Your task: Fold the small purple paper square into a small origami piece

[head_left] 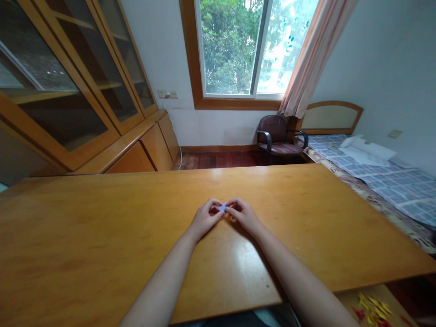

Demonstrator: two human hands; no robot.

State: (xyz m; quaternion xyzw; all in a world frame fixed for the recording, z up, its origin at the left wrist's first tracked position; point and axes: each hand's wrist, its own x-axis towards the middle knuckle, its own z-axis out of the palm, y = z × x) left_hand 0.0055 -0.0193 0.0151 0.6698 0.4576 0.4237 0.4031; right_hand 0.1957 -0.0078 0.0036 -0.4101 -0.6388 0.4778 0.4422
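Note:
A small piece of purple paper (222, 207) is held just above the wooden table (119, 227), between both sets of fingertips. My left hand (206, 217) pinches its left side, thumb and forefinger closed on it. From the other side my right hand (244, 214) grips it the same way, with the thumb at its lower edge. The fingers cover part of the paper, so its exact folded shape is hard to make out.
At the lower right, beyond the table's front edge, several yellow paper pieces (373, 309) and some red ones (358, 313) lie on a lower surface. A glass-fronted cabinet (112, 125) stands left, an office chair (277, 134) behind the table, a bed (378, 168) at right.

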